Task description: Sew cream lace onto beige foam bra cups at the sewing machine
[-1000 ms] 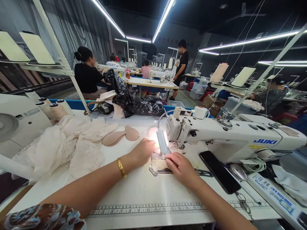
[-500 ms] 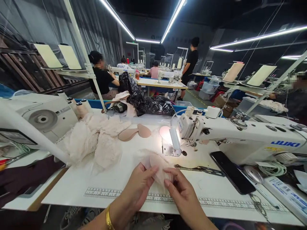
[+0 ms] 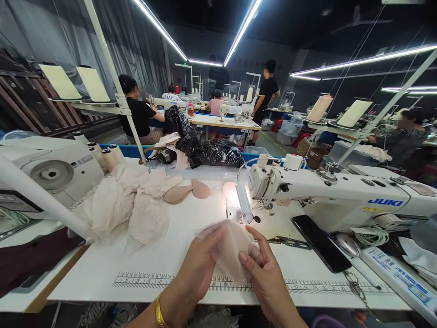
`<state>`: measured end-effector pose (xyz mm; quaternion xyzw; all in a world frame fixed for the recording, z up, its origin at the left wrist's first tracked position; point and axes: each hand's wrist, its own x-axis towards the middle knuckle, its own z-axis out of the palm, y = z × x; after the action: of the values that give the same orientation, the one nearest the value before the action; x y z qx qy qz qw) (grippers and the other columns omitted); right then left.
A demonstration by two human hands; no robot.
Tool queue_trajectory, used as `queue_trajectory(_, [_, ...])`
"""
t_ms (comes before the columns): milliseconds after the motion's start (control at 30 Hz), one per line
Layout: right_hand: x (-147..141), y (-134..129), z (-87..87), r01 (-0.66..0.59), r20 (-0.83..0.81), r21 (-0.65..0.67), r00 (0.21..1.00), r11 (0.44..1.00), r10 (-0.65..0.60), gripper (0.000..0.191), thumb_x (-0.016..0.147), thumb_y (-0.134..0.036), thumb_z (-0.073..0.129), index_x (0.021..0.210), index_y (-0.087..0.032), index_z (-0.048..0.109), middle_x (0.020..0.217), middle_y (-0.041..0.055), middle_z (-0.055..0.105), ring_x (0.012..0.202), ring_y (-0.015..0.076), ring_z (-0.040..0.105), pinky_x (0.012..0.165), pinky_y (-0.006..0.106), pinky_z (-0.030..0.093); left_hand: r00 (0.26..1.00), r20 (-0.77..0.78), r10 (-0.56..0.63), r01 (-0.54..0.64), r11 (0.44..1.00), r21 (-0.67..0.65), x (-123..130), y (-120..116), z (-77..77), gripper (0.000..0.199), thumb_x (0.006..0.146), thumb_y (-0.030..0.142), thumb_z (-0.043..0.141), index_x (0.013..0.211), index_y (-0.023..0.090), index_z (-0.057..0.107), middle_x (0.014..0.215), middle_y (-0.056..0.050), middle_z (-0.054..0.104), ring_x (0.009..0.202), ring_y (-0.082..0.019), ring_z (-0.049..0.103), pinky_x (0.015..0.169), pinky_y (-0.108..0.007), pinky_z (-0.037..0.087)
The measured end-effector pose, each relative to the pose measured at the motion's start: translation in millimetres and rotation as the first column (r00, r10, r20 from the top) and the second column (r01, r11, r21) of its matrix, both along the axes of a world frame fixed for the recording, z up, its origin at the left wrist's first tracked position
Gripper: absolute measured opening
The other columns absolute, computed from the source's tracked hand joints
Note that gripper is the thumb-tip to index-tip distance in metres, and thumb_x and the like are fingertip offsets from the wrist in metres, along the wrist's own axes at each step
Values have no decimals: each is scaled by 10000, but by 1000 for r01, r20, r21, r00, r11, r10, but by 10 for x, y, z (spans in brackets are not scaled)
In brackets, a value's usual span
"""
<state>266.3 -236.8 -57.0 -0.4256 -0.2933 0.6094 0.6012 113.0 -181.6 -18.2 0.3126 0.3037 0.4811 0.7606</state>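
Observation:
Between my two hands is a sheer, pale beige piece of fabric [image 3: 232, 248], spread to a rounded, cup-like shape above the table's front part. My left hand [image 3: 201, 259] pinches its left side, thumb on top. On the other side my right hand [image 3: 261, 264] grips the edge between thumb and fingers, some of which are behind the cloth. Just beyond stands a JUKI sewing machine [image 3: 327, 187] with its lamp [image 3: 243, 202] lit over the needle plate. Beige cup pads [image 3: 179, 193] and a heap of lacy cream fabric [image 3: 119, 200] lie to the left.
A printed ruler scale [image 3: 143, 281] runs along the table's front edge. At right lie a black phone [image 3: 321, 243], dark scissors [image 3: 293, 242] and a white box [image 3: 403, 278]. Black plastic bags [image 3: 215, 153] sit behind the table. Several people work farther back.
The fabric has been opened out wider and raised slightly, showing more of its surface. My right hand has moved a little to the right. The view has shifted slightly.

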Motion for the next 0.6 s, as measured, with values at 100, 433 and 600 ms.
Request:
queue_trajectory(100, [-8,15,-61,31,3,6,1000,1000,-31,828,799,-422,896,1487,-346,441,1035,10,741,969,191,678,911,330,537,997,25,79,-78,995,-63,64,40,25,353,775,407,878,1013,152,822,1110,-123,768,1063,-259,652,924,-327,526])
queue_trajectory(433, [43,75,-174,134,51,37,989,990,-136,811,781,-424,909,1465,-305,489,894,-22,687,871,179,650,857,314,537,994,-7,107,-107,990,-92,146,50,28,433,740,466,908,1009,142,809,1119,-140,755,1100,-288,648,847,-309,547])
queue_trajectory(600, [59,88,-136,129,53,44,990,991,-131,829,785,-426,906,1479,-322,464,1180,43,736,1074,227,681,967,362,534,997,-3,79,-79,994,-77,178,64,65,432,748,479,894,999,144,786,1091,-124,744,1059,-272,652,804,-302,534])
